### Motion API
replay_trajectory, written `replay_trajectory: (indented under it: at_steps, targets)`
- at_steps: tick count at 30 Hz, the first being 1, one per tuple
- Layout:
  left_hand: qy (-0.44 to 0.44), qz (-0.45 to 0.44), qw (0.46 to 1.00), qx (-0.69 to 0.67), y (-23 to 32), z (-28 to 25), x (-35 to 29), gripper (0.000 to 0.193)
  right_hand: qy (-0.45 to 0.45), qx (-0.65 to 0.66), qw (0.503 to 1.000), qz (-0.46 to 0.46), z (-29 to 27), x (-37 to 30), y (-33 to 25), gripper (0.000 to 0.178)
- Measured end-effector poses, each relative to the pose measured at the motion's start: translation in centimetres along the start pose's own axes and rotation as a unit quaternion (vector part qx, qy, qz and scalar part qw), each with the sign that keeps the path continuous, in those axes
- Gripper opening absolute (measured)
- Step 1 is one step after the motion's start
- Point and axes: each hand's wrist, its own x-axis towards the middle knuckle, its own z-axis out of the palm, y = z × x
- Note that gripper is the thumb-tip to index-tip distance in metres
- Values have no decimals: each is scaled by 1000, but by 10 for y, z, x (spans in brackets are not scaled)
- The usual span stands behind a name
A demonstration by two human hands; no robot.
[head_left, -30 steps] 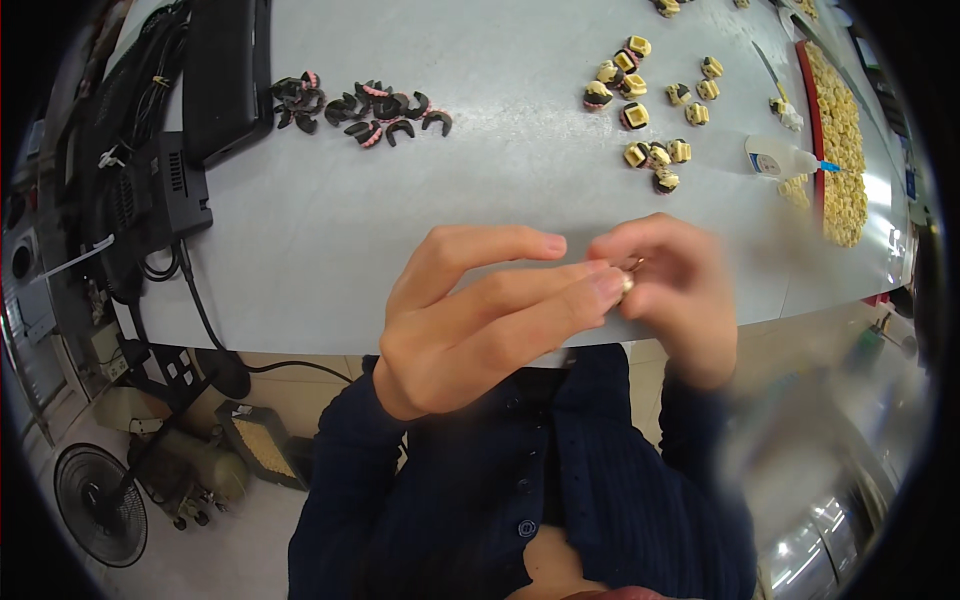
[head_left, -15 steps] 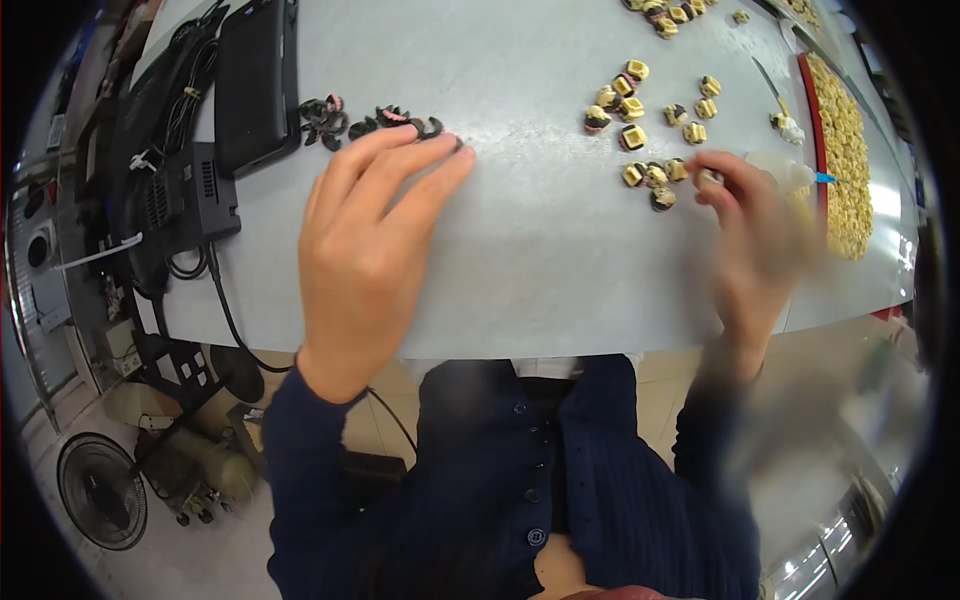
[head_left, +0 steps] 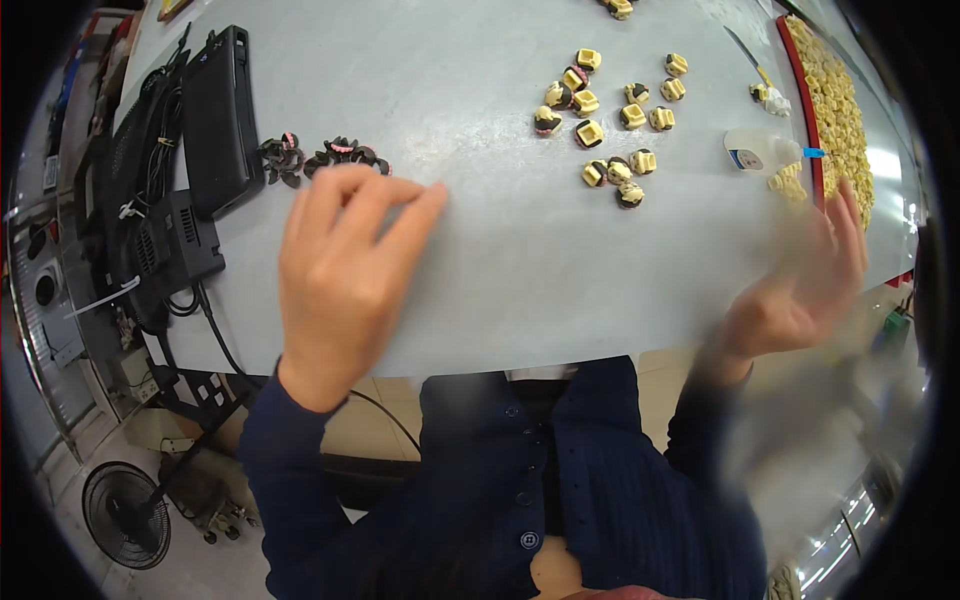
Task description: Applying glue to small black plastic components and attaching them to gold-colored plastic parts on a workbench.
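My left hand [head_left: 345, 270] hovers at the near side of a row of small black curved pieces [head_left: 345, 155], some with pink edges. Its thumb and forefinger tips come together; whatever they pinch is hidden. Far to the right, my right hand [head_left: 805, 290] is blurred, its fingers stretched upward beside the near end of a red-rimmed tray [head_left: 800, 90] of cream pieces. I see nothing in it. Between the hands lie several small cream-and-black assembled pieces [head_left: 589, 133], in loose groups.
A clear bottle with a blue tip [head_left: 765, 151] lies by the tray, near loose cream pieces [head_left: 788, 182]. Beyond it are a thin blade [head_left: 745, 55] and a white lump [head_left: 774, 102]. A black box-shaped device [head_left: 222, 120] and cables stand at left. A fan [head_left: 127, 514] is on the floor.
My right hand has moved right, away from the assembled pieces to the tray, and its fingers have straightened. My left hand has come slightly nearer and left. The whole view has shifted a little.
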Motion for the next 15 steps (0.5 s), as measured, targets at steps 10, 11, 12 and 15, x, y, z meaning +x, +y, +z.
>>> replay_trajectory:
  at_steps: [10,11,12,15]
  targets:
    - [12,-146,974,-172,68,25,-1,31,-48,-21,978,202,10,-7,19,39]
    - [10,-146,974,-173,69,25,0,31,-49,-22,977,204,10,-6,21,39]
    - [21,-159,968,-191,70,24,0,34,-58,-10,976,211,9,-5,22,37]
    - [27,-181,963,-201,66,21,0,38,-75,5,976,206,11,-2,24,32]
